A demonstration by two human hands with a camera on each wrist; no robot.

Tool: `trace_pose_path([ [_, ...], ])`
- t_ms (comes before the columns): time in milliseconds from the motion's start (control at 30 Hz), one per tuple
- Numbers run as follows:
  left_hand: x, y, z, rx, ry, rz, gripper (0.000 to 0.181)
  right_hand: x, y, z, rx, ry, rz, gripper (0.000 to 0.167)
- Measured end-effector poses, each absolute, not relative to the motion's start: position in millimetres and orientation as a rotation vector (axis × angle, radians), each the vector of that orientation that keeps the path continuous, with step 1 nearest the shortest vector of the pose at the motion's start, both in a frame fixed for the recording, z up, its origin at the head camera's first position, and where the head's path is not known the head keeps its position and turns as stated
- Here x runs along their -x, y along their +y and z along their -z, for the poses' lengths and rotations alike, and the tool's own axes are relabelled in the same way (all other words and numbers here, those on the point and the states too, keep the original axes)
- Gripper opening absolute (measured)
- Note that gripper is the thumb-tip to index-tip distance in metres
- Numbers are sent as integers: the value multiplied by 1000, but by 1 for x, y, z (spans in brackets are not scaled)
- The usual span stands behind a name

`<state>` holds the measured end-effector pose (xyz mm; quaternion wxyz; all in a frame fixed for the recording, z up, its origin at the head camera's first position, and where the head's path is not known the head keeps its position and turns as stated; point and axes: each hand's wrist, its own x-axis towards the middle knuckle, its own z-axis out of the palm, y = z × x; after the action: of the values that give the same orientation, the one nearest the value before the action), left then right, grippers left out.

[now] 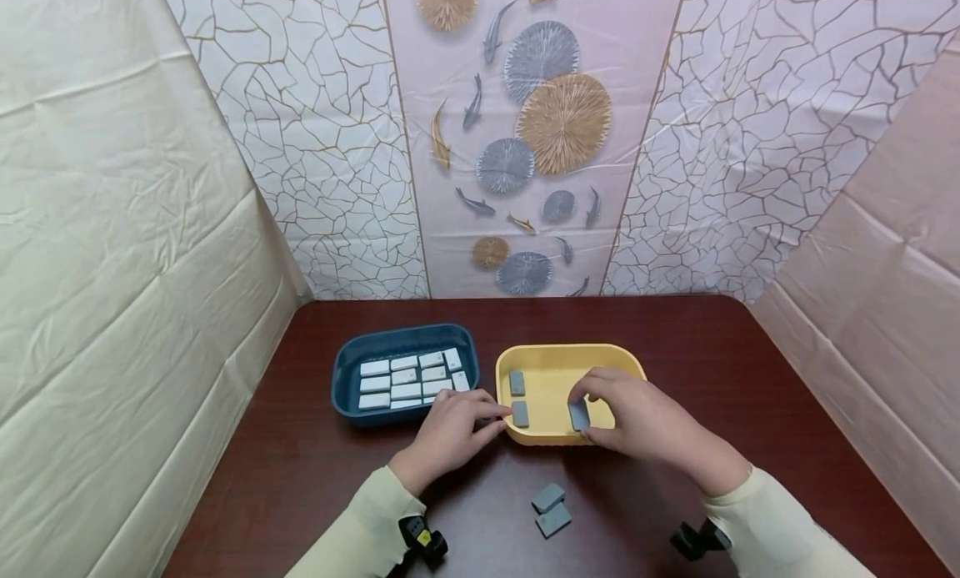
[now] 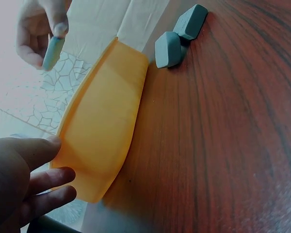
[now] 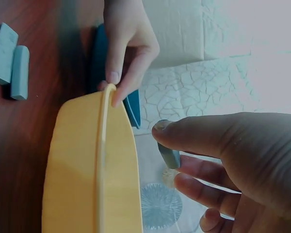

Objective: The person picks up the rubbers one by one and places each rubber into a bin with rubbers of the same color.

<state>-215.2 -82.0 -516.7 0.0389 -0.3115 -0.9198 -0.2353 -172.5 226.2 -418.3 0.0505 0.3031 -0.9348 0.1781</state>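
In the head view my right hand (image 1: 637, 415) pinches a grey-green rectangular tile (image 1: 579, 415) between thumb and fingers, above the front right part of a yellow plastic tray (image 1: 558, 357). The right wrist view shows this tile (image 3: 169, 156) held clear of the rim. My left hand (image 1: 457, 428) grips the tray's front left corner; in the right wrist view its thumb and forefinger pinch the rim (image 3: 106, 97). Inside the tray, two grey tiles lie along the left side, a rear one (image 1: 517, 384) and a front one (image 1: 520, 414).
Two more grey tiles, one (image 1: 548, 498) touching the other (image 1: 553, 520), lie on the dark wooden table (image 1: 480, 511) in front of the yellow tray. A dark blue tray (image 1: 397, 338) stands at its left, holding several white tiles (image 1: 406, 391) in rows. Patterned cloth (image 1: 517, 228) hangs behind.
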Motion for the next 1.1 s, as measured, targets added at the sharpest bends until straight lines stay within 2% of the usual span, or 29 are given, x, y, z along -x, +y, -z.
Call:
trace_pose_path([
  [267, 216, -82, 518, 956, -2817, 717, 30, 197, 216, 420, -902, -2848, -550, 35],
  [1100, 214, -81, 515, 954, -2835, 702, 30, 240, 202, 442, -796, -2950, -524, 30],
])
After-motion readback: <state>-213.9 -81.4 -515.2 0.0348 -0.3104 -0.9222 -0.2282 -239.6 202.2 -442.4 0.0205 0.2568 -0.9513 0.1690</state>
